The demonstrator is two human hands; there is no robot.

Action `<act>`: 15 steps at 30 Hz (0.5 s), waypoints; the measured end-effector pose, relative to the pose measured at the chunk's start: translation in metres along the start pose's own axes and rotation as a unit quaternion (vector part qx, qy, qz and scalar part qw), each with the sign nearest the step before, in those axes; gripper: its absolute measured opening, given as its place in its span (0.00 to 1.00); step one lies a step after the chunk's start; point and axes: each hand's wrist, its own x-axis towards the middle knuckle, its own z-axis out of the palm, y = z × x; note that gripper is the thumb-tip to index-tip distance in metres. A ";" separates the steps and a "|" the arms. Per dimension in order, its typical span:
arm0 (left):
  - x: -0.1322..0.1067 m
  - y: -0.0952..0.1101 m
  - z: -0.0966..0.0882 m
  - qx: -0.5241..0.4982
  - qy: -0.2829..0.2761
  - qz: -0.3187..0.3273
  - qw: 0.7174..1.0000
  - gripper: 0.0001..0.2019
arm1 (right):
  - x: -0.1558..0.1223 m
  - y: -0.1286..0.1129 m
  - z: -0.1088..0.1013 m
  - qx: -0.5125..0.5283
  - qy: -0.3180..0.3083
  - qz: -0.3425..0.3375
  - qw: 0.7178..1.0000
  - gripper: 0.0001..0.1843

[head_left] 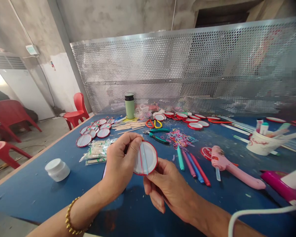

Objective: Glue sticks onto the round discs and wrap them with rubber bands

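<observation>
A round white jar lid point(152, 157) with a red rim is held up over the table, its pale inner face towards me. Thin pink and light blue strands point(143, 158) run across it from top to bottom. My left hand point(119, 161), with a beaded bracelet at the wrist, pinches the lid's upper left edge between thumb and fingers. At the lower right rim, the thumb and index finger of my right hand point(169, 186) grip the same lid, the other fingers curled below. Part of the lid's left side is hidden behind my left hand.
Beyond my hands are a tangle of coloured elastic bands point(180, 138), green-handled pliers point(159, 138) and several markers point(197, 168). A pink glue gun point(234, 169) lies right, near a paper cup point(263, 143). Lids point(103, 133) and a white jar point(57, 170) stand left.
</observation>
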 end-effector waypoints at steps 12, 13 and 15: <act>-0.002 -0.002 0.000 -0.100 -0.110 -0.069 0.987 0.10 | 0.004 -0.007 -0.011 0.043 -0.014 0.021 0.999 0.25; -0.002 -0.003 0.000 -0.104 -0.115 -0.072 0.985 0.10 | 0.005 -0.009 -0.014 0.044 -0.005 0.008 0.999 0.25; -0.002 -0.005 0.000 -0.103 -0.125 -0.071 0.984 0.11 | 0.004 -0.015 -0.019 0.032 0.037 -0.034 0.998 0.23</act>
